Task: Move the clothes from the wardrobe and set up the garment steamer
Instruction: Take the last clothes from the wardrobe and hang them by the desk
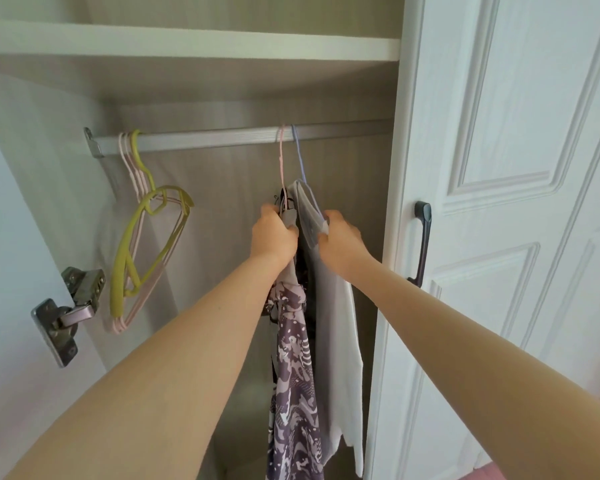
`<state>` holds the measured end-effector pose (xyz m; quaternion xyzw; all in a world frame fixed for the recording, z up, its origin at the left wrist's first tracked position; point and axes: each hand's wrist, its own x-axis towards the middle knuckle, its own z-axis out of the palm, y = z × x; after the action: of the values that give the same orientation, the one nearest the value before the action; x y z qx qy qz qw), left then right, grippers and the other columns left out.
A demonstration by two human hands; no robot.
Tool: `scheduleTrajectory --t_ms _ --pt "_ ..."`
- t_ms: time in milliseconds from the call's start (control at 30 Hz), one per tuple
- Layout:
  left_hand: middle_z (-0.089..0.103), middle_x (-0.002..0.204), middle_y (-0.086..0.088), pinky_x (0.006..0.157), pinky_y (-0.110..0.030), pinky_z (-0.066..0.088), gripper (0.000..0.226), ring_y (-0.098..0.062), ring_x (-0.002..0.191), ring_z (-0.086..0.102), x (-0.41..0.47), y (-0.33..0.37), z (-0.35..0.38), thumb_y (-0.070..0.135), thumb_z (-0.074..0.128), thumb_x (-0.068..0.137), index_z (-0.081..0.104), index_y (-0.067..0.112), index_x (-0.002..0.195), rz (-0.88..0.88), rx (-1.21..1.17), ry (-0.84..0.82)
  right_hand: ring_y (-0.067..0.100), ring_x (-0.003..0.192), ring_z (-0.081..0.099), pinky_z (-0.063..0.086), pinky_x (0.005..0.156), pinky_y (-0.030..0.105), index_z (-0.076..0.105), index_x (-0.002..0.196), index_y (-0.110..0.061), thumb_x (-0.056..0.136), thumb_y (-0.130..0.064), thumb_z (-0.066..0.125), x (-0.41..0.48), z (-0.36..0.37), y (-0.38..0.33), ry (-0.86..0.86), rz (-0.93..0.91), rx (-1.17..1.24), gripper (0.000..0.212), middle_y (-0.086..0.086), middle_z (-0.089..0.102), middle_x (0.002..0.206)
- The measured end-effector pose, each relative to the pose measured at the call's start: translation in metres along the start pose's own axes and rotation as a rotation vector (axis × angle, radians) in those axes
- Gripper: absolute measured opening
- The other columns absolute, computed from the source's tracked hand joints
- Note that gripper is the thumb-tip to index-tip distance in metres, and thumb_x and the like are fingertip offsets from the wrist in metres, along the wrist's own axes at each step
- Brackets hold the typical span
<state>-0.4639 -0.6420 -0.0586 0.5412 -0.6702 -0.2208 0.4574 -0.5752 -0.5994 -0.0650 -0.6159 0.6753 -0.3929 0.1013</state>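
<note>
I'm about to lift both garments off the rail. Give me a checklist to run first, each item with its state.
1. Left hand grips the pink hanger below its hook: ok.
2. Right hand holds the white garment at its top: ok.
3. Pink hanger and blue hanger hook over the rail, open space above: ok.
4. Empty hangers hang apart at the rail's left end: ok.
5. Which hanger carries the dark cloth behind the patterned garment: cannot tell.
6. Garment hems free below: cannot tell, out of view.
</note>
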Motion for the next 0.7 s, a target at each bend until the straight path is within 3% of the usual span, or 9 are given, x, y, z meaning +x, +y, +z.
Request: scheduleTrajectory --t_ms 67,133,200,333,467,567,700 --pt "0.059 0.112 -0.006 0.079 -0.033 0.046 0.034 -0.025 0.099 0.058 0.01 0.003 0.002 0.016 0.055 0.093 0.05 0.007 0.125 -0.121 -0.133 -0.016 0.028 0.097 0.058 0.053 0.081 0.039 0.035 0.14 -0.011 0.099 -0.014 0.039 0.004 0.002 -0.003 0.01 0.052 0.095 0.041 0.015 0.055 0.118" --pt "0.064 0.108 -0.008 0.081 -0.035 0.052 0.03 -0.026 0.095 0.062 0.018 0.003 0.003 0.014 0.055 0.093 0.057 0.007 0.121 -0.182 -0.263 -0.04 0.025 0.087 0.055 0.048 0.066 0.031 0.041 0.134 -0.012 0.099 -0.012 0.036 0.005 0.004 -0.007 0.022 0.085 0.182 0.036 0.015 0.056 0.113" --pt "0.064 0.095 -0.006 0.074 -0.031 0.052 0.018 -0.022 0.082 0.061 0.018 0.005 0.002 0.013 0.055 0.093 0.059 0.008 0.11 -0.211 -0.357 -0.065 0.021 0.077 0.052 0.04 0.054 0.025 0.047 0.125 -0.012 0.098 -0.01 0.035 0.006 0.007 -0.01 0.037 0.106 0.253 0.03 0.016 0.057 0.109" --pt "0.06 0.089 -0.006 0.072 -0.03 0.047 0.009 -0.02 0.077 0.056 0.019 0.006 -0.003 0.016 0.057 0.092 0.056 0.015 0.101 -0.225 -0.453 -0.052 0.015 0.067 0.047 0.039 0.052 0.024 0.048 0.112 -0.01 0.096 -0.005 0.035 0.004 0.006 -0.016 0.049 0.141 0.358 0.022 0.013 0.055 0.1" --pt "0.051 0.075 0.004 0.055 -0.022 0.035 0.011 -0.013 0.067 0.046 0.021 0.015 -0.019 0.023 0.053 0.095 0.055 0.014 0.1 -0.166 -0.414 0.017 0.022 0.077 0.051 0.039 0.055 0.025 0.049 0.111 -0.006 0.093 -0.001 0.034 0.006 -0.006 -0.023 0.123 0.131 0.373 0.024 0.01 0.052 0.1" --pt "0.05 0.077 0.007 0.056 -0.019 0.035 0.011 -0.007 0.066 0.045 0.022 0.027 -0.034 0.026 0.053 0.096 0.053 0.016 0.101 -0.118 -0.394 0.032 0.023 0.082 0.053 0.041 0.058 0.025 0.05 0.113 -0.006 0.094 -0.001 0.035 0.008 -0.015 -0.034 0.147 0.123 0.359 0.025 0.008 0.051 0.101" --pt "0.048 0.077 0.008 0.057 -0.017 0.034 0.012 -0.004 0.066 0.043 0.009 0.042 -0.045 0.027 0.052 0.097 0.052 0.016 0.101 -0.106 -0.417 0.037 0.021 0.079 0.052 0.039 0.05 0.024 0.048 0.116 -0.003 0.095 0.0 0.034 -0.003 -0.019 -0.046 0.158 0.091 0.367 0.026 0.008 0.05 0.102"
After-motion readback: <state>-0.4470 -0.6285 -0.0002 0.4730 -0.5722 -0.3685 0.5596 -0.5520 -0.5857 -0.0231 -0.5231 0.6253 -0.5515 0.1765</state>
